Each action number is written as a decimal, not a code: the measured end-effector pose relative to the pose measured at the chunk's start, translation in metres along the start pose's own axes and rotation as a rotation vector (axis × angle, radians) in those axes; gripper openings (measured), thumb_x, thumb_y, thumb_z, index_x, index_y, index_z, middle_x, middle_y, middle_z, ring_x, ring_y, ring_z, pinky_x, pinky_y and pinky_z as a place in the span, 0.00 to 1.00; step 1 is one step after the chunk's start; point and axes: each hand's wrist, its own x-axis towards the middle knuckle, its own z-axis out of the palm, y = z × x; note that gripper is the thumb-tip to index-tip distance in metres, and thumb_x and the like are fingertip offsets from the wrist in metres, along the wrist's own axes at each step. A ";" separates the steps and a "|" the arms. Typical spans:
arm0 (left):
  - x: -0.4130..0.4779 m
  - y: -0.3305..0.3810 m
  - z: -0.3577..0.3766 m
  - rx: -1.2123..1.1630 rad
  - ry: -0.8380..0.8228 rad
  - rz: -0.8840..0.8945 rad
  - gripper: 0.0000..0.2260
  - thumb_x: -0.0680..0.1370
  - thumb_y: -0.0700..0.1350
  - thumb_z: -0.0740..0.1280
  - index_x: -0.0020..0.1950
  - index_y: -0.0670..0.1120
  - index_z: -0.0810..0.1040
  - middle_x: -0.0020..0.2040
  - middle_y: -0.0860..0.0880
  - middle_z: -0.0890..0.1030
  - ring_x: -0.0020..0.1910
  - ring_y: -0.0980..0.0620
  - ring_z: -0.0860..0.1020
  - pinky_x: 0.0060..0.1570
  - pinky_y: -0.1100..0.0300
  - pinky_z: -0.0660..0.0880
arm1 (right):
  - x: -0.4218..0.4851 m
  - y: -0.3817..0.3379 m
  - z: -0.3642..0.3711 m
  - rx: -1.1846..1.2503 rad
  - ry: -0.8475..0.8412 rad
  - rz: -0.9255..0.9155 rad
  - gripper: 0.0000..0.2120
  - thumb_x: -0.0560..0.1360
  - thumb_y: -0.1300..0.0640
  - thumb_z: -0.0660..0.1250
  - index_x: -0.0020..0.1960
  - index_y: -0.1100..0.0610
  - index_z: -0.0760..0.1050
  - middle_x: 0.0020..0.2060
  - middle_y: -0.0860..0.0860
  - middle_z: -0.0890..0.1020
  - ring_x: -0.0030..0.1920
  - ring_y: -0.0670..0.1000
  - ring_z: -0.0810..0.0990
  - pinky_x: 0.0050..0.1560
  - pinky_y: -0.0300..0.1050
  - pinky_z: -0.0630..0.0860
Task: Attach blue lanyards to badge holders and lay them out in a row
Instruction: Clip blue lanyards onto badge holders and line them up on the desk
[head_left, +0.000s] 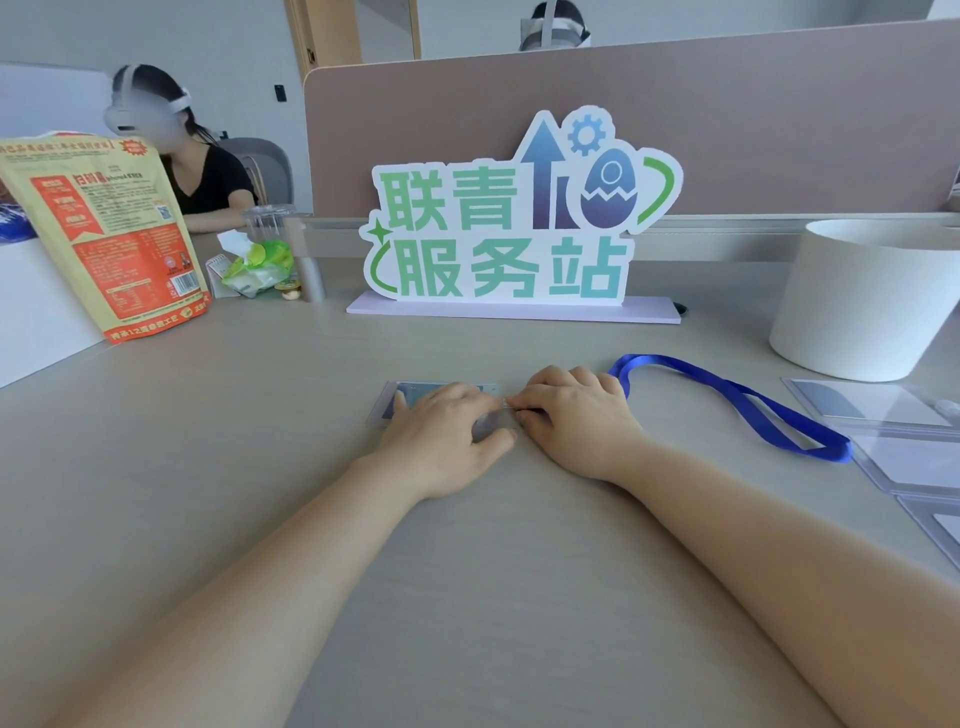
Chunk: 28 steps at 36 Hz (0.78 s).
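A clear badge holder (410, 395) lies flat on the desk in the middle of the view. My left hand (447, 431) lies on top of it, fingers and thumb holding its right end. My right hand (571, 415) meets it there, fingers curled, pinching the clip end of a blue lanyard (748, 405). The lanyard's loop trails away to the right across the desk. The clip itself is hidden between my fingertips.
Several more clear badge holders (893, 431) lie at the right edge. A white round container (872, 296) stands behind them. A standing sign (519, 218) is at the back, an orange snack bag (104, 234) at the left. A person sits at the far left.
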 end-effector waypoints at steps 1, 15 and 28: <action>0.000 0.000 0.001 0.010 0.001 -0.001 0.19 0.78 0.61 0.57 0.66 0.58 0.70 0.64 0.57 0.70 0.66 0.54 0.65 0.69 0.39 0.54 | 0.000 -0.001 0.001 -0.019 0.009 -0.003 0.15 0.80 0.45 0.53 0.63 0.40 0.73 0.63 0.43 0.72 0.63 0.53 0.68 0.65 0.51 0.58; -0.002 -0.001 0.001 0.063 -0.078 -0.033 0.21 0.77 0.66 0.50 0.70 0.69 0.59 0.71 0.57 0.61 0.73 0.50 0.57 0.70 0.35 0.47 | -0.001 0.003 -0.005 0.021 0.097 0.099 0.13 0.77 0.47 0.59 0.59 0.47 0.76 0.55 0.47 0.78 0.58 0.53 0.74 0.58 0.47 0.62; -0.092 -0.021 -0.016 0.126 -0.047 0.068 0.28 0.76 0.67 0.49 0.71 0.55 0.62 0.76 0.60 0.59 0.75 0.59 0.53 0.74 0.49 0.43 | -0.067 -0.023 -0.017 0.113 0.006 0.019 0.13 0.79 0.53 0.58 0.57 0.47 0.79 0.56 0.48 0.76 0.57 0.55 0.71 0.59 0.50 0.70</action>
